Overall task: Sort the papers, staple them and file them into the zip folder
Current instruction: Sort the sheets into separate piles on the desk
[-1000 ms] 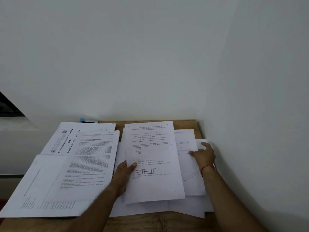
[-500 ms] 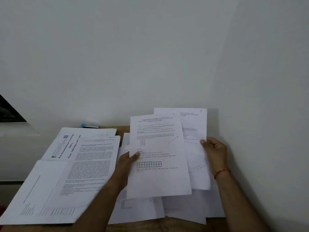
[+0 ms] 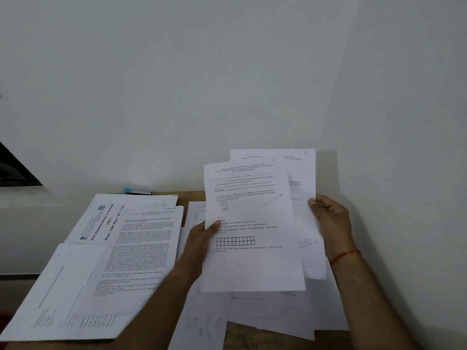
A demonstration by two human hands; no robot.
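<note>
My left hand (image 3: 202,238) pinches the left edge of a printed sheet with a grid drawing (image 3: 252,231), held up off the table. Behind it, my right hand (image 3: 331,221) grips the right edge of a second printed sheet (image 3: 300,178), raised a little higher and partly hidden by the first. Under both lie several loose white papers (image 3: 273,311) on the wooden table (image 3: 192,194). A pile of printed papers (image 3: 121,248) covers the table's left part. No stapler or zip folder can be made out.
A white wall stands right behind the table and another close on the right. A small blue-and-white object (image 3: 136,190) lies at the table's back edge by the wall. A dark opening (image 3: 15,168) shows at the far left.
Both hands have lifted their sheets off the table. The right hand, which lay on a sheet at the right, now holds it up behind the left hand's sheet.
</note>
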